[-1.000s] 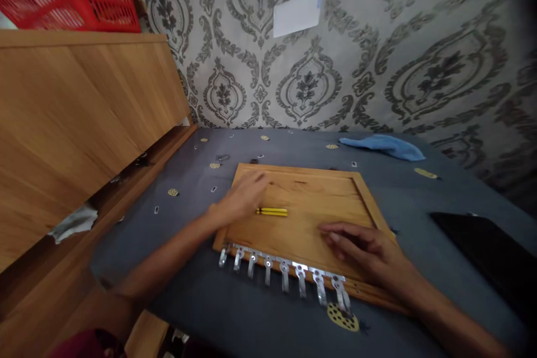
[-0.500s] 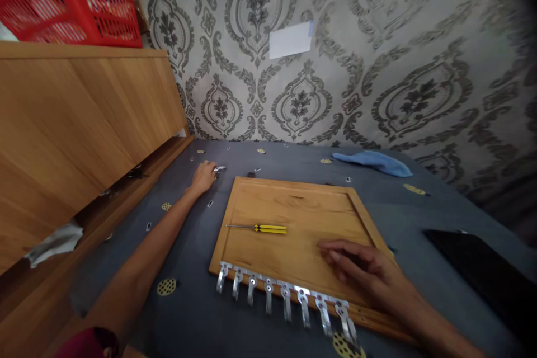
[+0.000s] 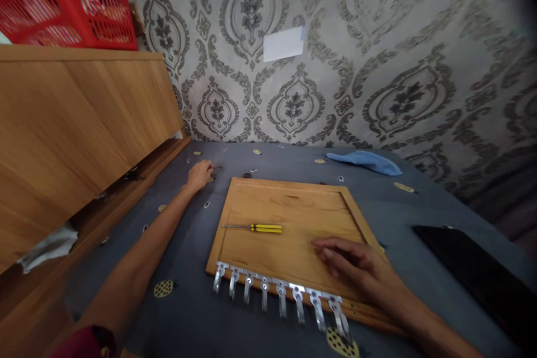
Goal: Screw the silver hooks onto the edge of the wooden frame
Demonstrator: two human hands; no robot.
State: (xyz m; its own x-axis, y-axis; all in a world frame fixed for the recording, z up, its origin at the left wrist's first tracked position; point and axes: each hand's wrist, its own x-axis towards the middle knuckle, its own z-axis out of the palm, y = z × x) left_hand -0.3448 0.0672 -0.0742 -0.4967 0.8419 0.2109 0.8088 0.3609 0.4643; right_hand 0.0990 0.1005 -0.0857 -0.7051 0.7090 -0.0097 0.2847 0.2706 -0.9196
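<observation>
My left hand reaches far out to the left of a framed wooden board. Its fingers are closed on a small metal hook, which is partly hidden. A row of silver metal hooks runs along the near edge of the board, their curved ends hanging past it. On the board lies a screwdriver with a yellow and black handle, its shaft pointing left. My right hand is over the right part of the board, fingers loosely bent and apart, holding nothing.
A blue cloth lies at the back right of the grey patterned sheet. At the right is a flat black object. A wooden cabinet with a red basket on top stands along the left, before a patterned wall.
The view has shifted slightly, moving everything a little left. The metal hook at my left fingertips has turned and looks thinner and darker. My right hand stays over the board.
</observation>
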